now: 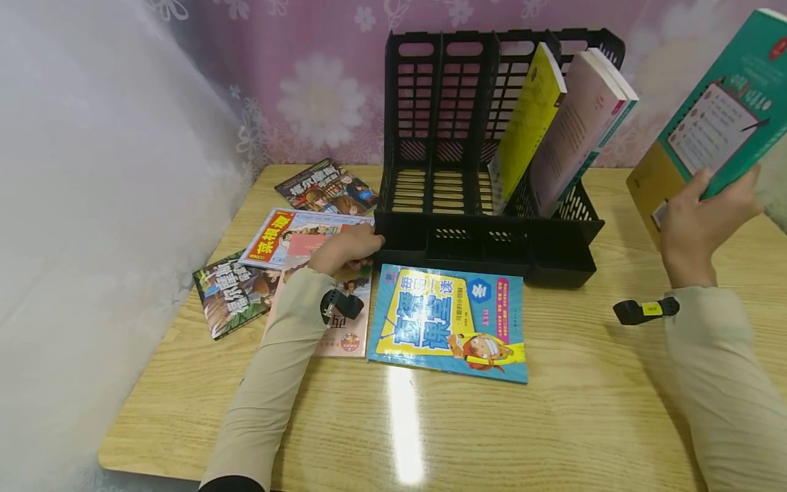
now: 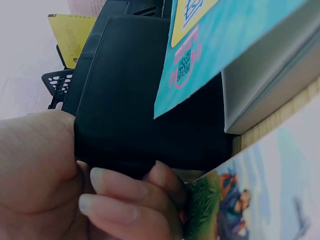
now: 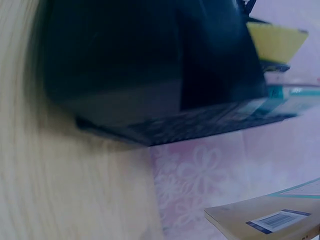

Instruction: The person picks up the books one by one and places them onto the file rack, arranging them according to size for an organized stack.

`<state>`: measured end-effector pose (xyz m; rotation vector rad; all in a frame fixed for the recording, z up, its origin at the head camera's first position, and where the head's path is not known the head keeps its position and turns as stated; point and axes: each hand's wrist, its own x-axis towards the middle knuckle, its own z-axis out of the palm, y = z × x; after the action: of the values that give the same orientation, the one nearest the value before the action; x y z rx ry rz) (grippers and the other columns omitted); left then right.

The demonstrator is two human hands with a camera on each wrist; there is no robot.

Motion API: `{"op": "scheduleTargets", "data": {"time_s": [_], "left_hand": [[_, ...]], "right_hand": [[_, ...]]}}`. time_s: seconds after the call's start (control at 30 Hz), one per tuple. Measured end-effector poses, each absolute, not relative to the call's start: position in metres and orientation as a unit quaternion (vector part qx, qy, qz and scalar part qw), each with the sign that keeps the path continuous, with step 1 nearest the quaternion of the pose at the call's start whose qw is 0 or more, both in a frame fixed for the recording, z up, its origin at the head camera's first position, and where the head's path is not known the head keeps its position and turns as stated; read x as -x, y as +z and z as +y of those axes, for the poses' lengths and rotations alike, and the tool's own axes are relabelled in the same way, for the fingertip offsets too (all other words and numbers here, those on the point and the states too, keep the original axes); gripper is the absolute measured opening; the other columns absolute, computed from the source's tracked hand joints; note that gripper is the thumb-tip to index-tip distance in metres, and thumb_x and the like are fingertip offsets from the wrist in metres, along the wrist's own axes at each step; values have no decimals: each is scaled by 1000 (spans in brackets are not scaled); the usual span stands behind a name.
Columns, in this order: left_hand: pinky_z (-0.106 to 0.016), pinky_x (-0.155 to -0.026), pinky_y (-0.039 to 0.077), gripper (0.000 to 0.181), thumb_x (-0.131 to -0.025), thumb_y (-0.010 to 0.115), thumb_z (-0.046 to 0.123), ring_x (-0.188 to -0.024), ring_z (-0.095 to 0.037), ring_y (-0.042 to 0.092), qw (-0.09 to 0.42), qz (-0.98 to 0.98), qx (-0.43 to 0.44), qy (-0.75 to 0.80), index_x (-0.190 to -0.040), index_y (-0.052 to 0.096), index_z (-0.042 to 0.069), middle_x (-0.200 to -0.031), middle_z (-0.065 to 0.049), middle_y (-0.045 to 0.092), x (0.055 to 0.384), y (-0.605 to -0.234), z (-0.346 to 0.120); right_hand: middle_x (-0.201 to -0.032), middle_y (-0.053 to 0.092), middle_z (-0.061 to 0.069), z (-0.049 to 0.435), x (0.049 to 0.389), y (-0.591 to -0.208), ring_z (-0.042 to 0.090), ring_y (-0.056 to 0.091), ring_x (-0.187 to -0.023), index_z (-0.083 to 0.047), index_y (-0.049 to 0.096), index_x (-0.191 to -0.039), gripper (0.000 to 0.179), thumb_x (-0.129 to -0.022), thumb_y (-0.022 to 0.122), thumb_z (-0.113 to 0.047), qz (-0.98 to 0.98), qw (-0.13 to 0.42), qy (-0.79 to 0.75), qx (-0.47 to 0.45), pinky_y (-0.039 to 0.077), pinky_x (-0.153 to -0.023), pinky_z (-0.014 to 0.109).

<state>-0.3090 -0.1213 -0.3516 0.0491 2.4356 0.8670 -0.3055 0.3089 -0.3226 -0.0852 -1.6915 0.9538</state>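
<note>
My right hand (image 1: 707, 222) grips a teal and yellow book (image 1: 750, 82), held up in the air right of the black book rack (image 1: 479, 222). The barcode on its yellow part shows in the right wrist view. At the rack's front left corner is my left hand (image 1: 347, 247), its thumb against the black wall and its fingers curled at the lower edge, holding the corner. A yellow book (image 1: 531, 116) and two books side by side, one pinkish (image 1: 572, 123), lean in the rack's right compartments. A blue book (image 1: 455, 321) lies flat before the rack.
Several thin books lie left of the rack: a pink one (image 1: 350, 342) under my left forearm, a blue-and-red one (image 1: 264, 239), and dark-covered ones (image 1: 233, 294) beside and behind. Everything stands on a wooden table (image 1: 492, 437). A floral pink curtain (image 1: 320, 89) hangs behind.
</note>
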Motion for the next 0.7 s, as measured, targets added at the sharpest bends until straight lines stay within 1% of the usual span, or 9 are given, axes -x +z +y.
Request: {"op": "scheduleTargets", "data": {"time_s": [0.17,0.4,0.53,0.6,0.7], "left_hand": [[-25,-44,34,45,-104,32,30,-42,-11,35,271,906,-20,323,-136,35,-1,-69,-6,50,309,-350,-121],[-24,-46,36,45,-104,32,28,-43,-10,35,275,898,-19,342,-137,33,-2,-68,-6,50,309,-349,-120],[-24,-46,36,44,-104,32,28,-43,-11,35,271,902,-24,335,-136,34,-3,-68,-6,50,309,-350,-120],[-24,-46,36,44,-104,32,29,-42,-11,35,269,904,-25,331,-135,35,-3,-68,-6,49,309,-350,-119],[-24,-46,36,42,-104,32,29,-42,-11,36,268,905,-25,330,-131,38,-3,-67,-6,49,309,-351,-119]], "right_hand": [[-122,64,1,306,303,-316,3,57,-114,-7,52,-132,34,-99,45,-7,-722,572,388,23,41,-100,23],[-119,66,-3,298,297,-307,2,59,-112,-8,54,-130,33,-98,46,-8,-723,577,378,12,43,-98,23],[-119,66,-3,292,292,-301,0,59,-110,-8,54,-130,33,-98,46,-10,-729,581,361,7,43,-97,23],[-120,65,-3,289,287,-296,1,58,-112,-7,52,-131,33,-99,44,-10,-732,579,358,0,42,-98,22],[-124,60,-6,284,278,-288,3,56,-115,-6,48,-135,35,-100,43,-10,-737,568,368,-1,40,-100,22]]}}
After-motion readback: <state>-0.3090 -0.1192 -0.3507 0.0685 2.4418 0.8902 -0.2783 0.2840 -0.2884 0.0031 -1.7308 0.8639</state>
